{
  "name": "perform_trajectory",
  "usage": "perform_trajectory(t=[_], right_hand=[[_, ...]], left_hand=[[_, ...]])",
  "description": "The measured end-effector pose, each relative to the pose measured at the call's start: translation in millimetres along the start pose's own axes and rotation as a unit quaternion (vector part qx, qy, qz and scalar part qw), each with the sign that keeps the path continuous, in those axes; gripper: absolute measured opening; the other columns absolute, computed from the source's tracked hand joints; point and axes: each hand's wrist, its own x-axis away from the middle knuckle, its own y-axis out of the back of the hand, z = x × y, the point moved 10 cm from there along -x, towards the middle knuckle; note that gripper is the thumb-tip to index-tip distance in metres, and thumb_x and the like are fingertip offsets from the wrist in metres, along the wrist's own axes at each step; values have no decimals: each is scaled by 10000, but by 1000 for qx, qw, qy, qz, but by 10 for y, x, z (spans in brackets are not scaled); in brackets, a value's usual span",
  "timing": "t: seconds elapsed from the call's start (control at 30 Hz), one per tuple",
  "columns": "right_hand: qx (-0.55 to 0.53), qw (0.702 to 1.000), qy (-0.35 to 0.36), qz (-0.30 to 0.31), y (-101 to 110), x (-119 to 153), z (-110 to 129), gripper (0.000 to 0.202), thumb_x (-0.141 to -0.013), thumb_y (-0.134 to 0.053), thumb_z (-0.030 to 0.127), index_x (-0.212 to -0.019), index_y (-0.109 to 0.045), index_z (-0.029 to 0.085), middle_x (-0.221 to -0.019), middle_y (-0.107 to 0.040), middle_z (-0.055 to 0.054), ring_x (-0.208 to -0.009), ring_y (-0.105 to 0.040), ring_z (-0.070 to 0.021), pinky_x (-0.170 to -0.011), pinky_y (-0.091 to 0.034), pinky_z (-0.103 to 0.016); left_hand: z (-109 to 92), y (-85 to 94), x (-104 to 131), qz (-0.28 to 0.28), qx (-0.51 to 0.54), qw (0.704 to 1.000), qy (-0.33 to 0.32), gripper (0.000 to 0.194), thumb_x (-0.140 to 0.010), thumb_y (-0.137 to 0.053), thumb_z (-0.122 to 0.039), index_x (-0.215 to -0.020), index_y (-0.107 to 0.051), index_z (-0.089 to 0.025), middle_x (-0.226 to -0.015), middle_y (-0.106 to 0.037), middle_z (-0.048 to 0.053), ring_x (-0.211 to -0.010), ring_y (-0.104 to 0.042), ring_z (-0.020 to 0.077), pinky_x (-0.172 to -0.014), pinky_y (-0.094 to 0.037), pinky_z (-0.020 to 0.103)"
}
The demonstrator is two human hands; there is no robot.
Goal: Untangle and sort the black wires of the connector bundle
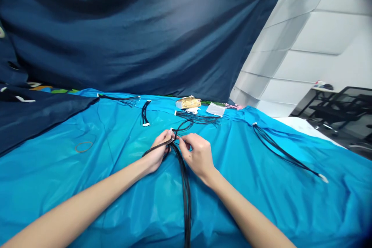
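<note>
Hands — left hand (158, 151) & right hand (197, 155) — pinched shut on black cable bundle (184, 186).

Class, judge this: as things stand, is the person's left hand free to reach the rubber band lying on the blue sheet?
Probably not at once: the left hand grips the black wire bundle. The path to the rubber band looks bare.

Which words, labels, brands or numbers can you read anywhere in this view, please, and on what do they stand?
None can be read.
Gold packet: any print is too blurred to read.
Clear plastic bag: no legible label.
White connector on the black cable harness: no marking can be made out.
Black cable bundle held by the left hand and right hand: no text.
</note>
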Motion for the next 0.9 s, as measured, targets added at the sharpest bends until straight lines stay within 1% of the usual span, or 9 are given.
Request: perform_trajectory(t=[0.1, 0.27, 0.53, 0.9], right_hand=[[4, 1000, -1, 0, 1, 1, -14, 208, -833, -440, 201, -669, -564, 168, -592, -544, -5, -557, -469, -114, -571, -334, -229], [3, 1000, -7, -3, -6, 6, -28, 207, -837, -439, 212, -689, -577, 168, -612, -563, -8, -567, -477, -115, -578, -335, -229], [-6, 1000, -26, -1, -8, 3, -62, 191, -832, -449, 209, -706, -585, 165, -624, -577, -10, -566, -478, -115, -569, -328, -226], [-5, 999, -41, 16, -53, 14, -78, 191, -837, -442, 211, -735, -598, 173, -675, -609, -12, -608, -513, -124, -583, -327, -231]], left_hand=[[-43, -12, 9, 0, -8, 1000, -15, 298, -752, -502, -481, -772, -503, -184, -694, -460, -29, -521, -317, 68, -482, -246, 195], [-69, -19, 8, 1, -21, 999, -31, 297, -762, -490, -476, -788, -508, -181, -696, -451, -27, -531, -325, 67, -479, -244, 192], [-68, -21, 3, -4, -38, 999, -32, 291, -780, -468, -468, -788, -504, -179, -682, -440, -30, -520, -311, 62, -471, -232, 192], [-66, -7, 2, -13, -37, 999, -32, 291, -774, -475, -468, -788, -519, -180, -712, -479, -23, -543, -344, 67, -487, -250, 191]])
